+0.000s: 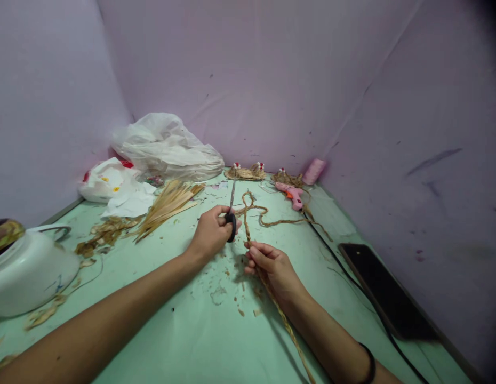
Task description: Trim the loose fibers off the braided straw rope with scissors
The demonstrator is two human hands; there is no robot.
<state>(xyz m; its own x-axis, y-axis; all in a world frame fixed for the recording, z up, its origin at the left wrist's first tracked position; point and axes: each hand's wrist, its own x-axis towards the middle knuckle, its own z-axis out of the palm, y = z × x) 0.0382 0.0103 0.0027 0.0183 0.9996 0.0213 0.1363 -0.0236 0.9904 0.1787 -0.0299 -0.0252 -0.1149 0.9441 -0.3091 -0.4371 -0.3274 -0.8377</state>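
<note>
My left hand [211, 230] is closed on black-handled scissors [231, 226], whose blades point away toward the back of the table. To its right, my right hand [272, 266] pinches a brown braided cord [247, 224] between thumb and fingers. One part of the cord runs down toward the front edge of the view. Beyond my hands the cord forms a small loop and trails right across the green table [184, 325]. The scissor blades stand just left of the cord's loop.
Dried strips [168, 208], a white plastic bag [168, 146] and a white pot [34, 272] are on the left. A pink glue gun [290, 194], pink thread spool [314, 171] and black phone [386, 290] lie on the right. Woven pieces [245, 173] rest by the back wall.
</note>
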